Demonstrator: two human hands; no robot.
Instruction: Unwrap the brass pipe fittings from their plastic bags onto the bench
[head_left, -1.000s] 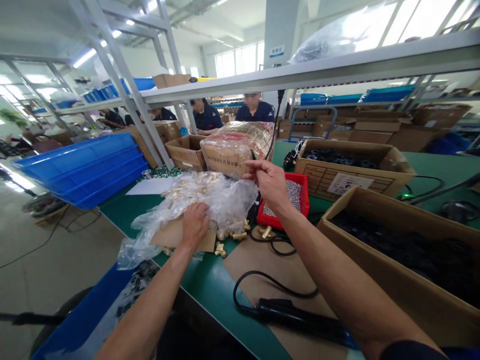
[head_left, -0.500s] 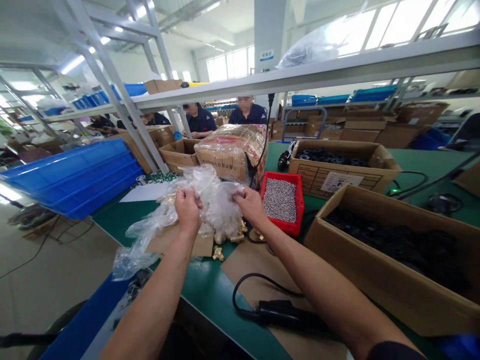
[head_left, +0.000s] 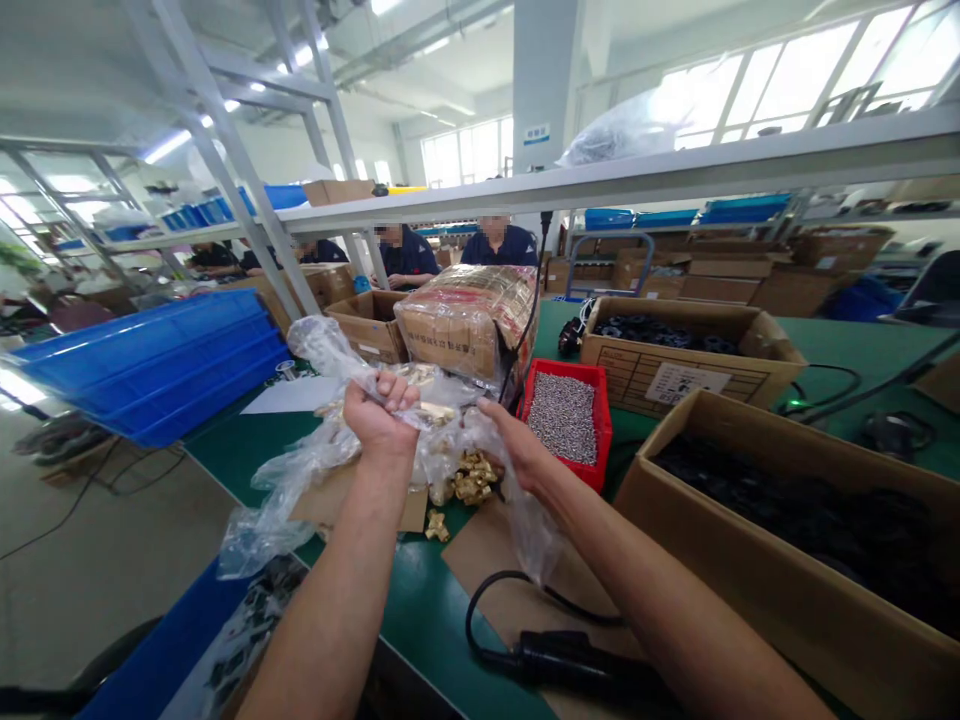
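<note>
On the green tabletop [head_left: 420, 590], the clear plastic bag [head_left: 439, 452] spreads among brass fittings [head_left: 474, 480], your left hand [head_left: 381, 412] clenched on one bunched fold, your right hand [head_left: 519, 445] pinching another. It looks limp, light and slippery; thick gathered folds should give the surest hold.

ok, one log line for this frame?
left hand: gripping clear plastic | right hand: gripping clear plastic | gold-coloured fittings: some exposed | black corded tool: lying unheld
</note>
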